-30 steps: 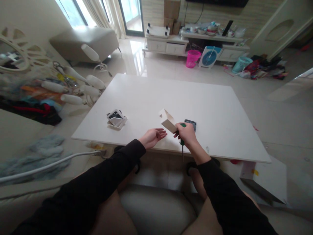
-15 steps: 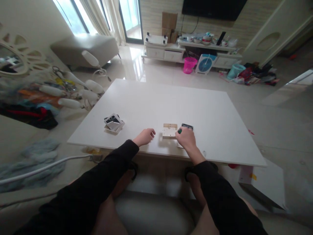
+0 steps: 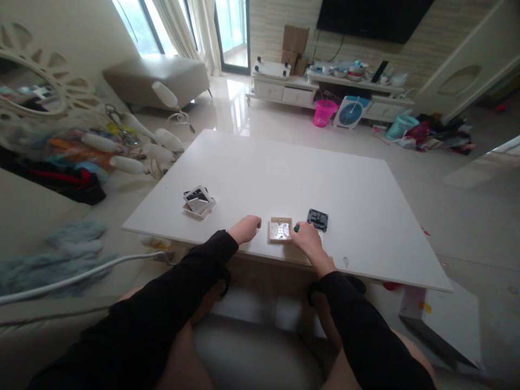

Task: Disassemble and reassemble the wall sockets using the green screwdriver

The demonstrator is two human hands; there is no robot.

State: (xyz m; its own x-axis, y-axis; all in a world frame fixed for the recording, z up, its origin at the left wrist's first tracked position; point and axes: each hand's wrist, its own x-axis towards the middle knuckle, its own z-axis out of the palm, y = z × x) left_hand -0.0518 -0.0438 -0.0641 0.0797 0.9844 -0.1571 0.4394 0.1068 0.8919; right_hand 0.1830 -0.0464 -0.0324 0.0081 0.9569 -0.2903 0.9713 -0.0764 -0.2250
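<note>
A small, shallow off-white square box (image 3: 280, 231) lies open side up on the white table, between my two hands. My right hand (image 3: 307, 238) is closed round a dark green object (image 3: 297, 228), whose end shows at the fingers, against the box's right edge. To the left of the box, my left hand (image 3: 246, 229) is closed with curled fingers; anything inside it is hidden. A black rectangular frame plate (image 3: 318, 219) lies just beyond my right hand. A pale piece partly shows under that hand.
On the table's left lie stacked white and black frames (image 3: 199, 200) in a white box. A small clear item (image 3: 346, 261) lies near the front edge of the table (image 3: 292, 168). White lamp arms (image 3: 168, 140) stand at the left edge, and a grey-white box (image 3: 442, 319) sits at the lower right.
The white box has come down toward the table and its inside shows more. My right hand has shifted off the black plate, which is now in full view. The camera view has shifted slightly.
</note>
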